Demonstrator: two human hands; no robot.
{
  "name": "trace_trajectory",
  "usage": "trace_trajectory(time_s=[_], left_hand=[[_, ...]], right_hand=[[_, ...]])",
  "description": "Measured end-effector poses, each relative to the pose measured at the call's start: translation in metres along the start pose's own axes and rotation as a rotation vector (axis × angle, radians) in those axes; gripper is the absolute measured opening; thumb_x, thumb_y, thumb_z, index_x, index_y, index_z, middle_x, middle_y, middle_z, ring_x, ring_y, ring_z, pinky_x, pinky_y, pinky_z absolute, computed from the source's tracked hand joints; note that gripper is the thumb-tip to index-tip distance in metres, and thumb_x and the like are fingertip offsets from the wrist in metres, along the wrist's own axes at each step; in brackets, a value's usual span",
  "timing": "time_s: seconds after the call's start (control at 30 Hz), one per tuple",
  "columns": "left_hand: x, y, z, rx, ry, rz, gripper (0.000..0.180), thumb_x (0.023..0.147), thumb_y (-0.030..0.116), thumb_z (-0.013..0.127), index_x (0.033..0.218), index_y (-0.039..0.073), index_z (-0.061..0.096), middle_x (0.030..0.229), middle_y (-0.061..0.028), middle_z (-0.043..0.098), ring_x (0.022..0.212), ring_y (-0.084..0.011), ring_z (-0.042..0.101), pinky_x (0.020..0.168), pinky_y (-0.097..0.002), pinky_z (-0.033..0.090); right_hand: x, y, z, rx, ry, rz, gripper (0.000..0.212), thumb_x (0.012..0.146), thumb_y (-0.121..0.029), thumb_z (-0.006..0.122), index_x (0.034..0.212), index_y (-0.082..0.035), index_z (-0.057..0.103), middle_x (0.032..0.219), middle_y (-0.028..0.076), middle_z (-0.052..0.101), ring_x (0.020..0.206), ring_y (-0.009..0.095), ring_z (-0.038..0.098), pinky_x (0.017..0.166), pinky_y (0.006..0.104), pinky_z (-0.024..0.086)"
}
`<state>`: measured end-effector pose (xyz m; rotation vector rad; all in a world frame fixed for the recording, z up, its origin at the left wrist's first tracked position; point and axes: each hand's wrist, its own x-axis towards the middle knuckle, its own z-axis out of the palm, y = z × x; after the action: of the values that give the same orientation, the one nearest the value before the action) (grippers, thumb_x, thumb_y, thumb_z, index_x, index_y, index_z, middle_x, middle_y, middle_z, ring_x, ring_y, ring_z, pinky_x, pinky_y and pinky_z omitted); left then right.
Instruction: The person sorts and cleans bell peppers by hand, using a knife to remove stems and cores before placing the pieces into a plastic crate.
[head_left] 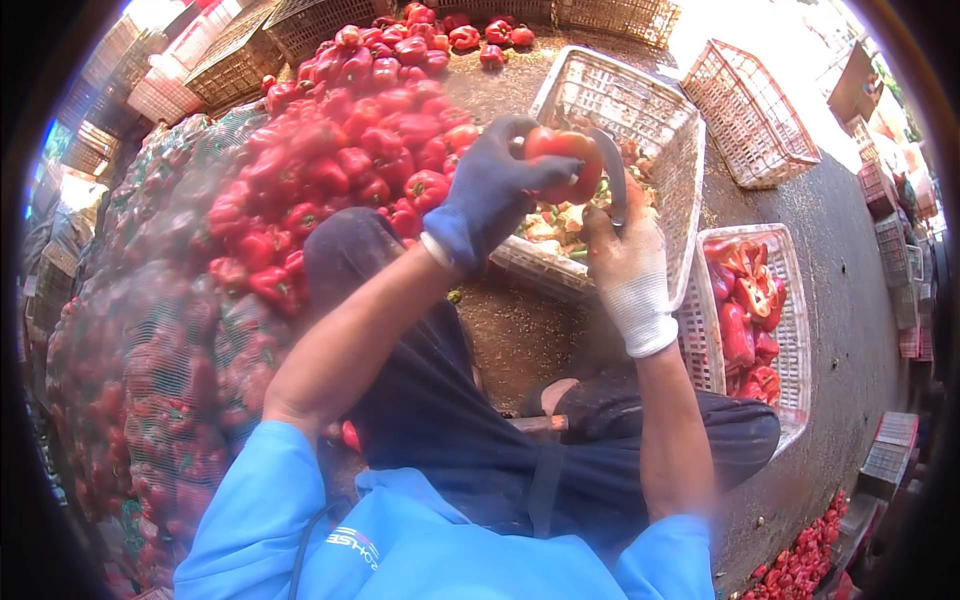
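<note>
My left hand [490,190], in a dark blue glove, grips a red bell pepper [548,148] up in front of me. A knife with a curved blade [613,178] is in my right hand [632,262], which wears a pale glove with a white knit cuff. The blade stands against the right side of the pepper, its handle hidden in my fingers. Beneath both hands is a dirty white plastic crate [692,125] holding pale and green pepper scraps [548,232]. By my right forearm, a second white crate [797,345] contains cut red bell peppers [738,325].
A large heap of whole red peppers [335,160] spreads ahead to the left. Full mesh sacks [165,370] line my left side. An upright lattice crate [755,115] stands at the far right. More red peppers [805,555] lie at the lower right, near stacked crates [890,455].
</note>
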<state>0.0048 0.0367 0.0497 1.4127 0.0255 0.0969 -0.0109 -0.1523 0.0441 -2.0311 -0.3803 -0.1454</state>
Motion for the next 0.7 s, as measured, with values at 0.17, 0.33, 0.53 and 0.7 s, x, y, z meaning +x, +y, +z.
trace_trajectory(time_s=[0.17, 0.33, 0.53, 0.7], left_hand=[[-0.006, -0.029, 0.024, 0.415, 0.159, 0.175, 0.061, 0.085, 0.032, 0.088, 0.125, -0.004, 0.062, 0.104, -0.0175, 0.074, 0.090, -0.0240, 0.075, 0.081, -0.0370, 0.061], [-0.010, -0.041, 0.030, 0.650, 0.261, 0.452, 0.052, 0.086, 0.032, 0.087, 0.119, -0.001, 0.063, 0.099, -0.0222, 0.074, 0.085, -0.0336, 0.075, 0.077, -0.0429, 0.060], [0.006, -0.056, 0.010, -0.174, 0.223, -0.207, 0.044, 0.094, 0.030, 0.081, 0.119, -0.002, 0.063, 0.098, -0.0133, 0.074, 0.078, -0.0219, 0.073, 0.068, -0.0349, 0.060], [0.009, -0.075, 0.001, -0.377, 0.121, -0.266, 0.041, 0.101, 0.036, 0.071, 0.123, 0.003, 0.064, 0.099, -0.0107, 0.074, 0.072, -0.0192, 0.070, 0.060, -0.0305, 0.055]], right_hand=[[-0.008, 0.038, 0.007, -0.089, -0.013, 0.081, 0.060, 0.102, -0.004, 0.058, 0.162, -0.009, 0.047, 0.129, 0.023, 0.071, 0.106, 0.028, 0.074, 0.092, 0.0433, 0.059], [-0.006, 0.060, 0.026, -0.181, 0.117, -0.073, 0.063, 0.099, -0.006, 0.060, 0.160, -0.017, 0.048, 0.114, 0.027, 0.074, 0.102, 0.045, 0.074, 0.090, 0.0526, 0.057], [-0.021, 0.074, 0.039, -0.502, -0.163, 0.192, 0.061, 0.099, -0.010, 0.059, 0.159, -0.016, 0.048, 0.112, 0.028, 0.074, 0.105, 0.049, 0.072, 0.092, 0.0551, 0.056], [-0.035, 0.098, 0.033, -0.430, -0.111, 0.069, 0.051, 0.102, -0.015, 0.061, 0.153, -0.013, 0.055, 0.119, 0.023, 0.075, 0.109, 0.045, 0.072, 0.093, 0.0515, 0.056]])
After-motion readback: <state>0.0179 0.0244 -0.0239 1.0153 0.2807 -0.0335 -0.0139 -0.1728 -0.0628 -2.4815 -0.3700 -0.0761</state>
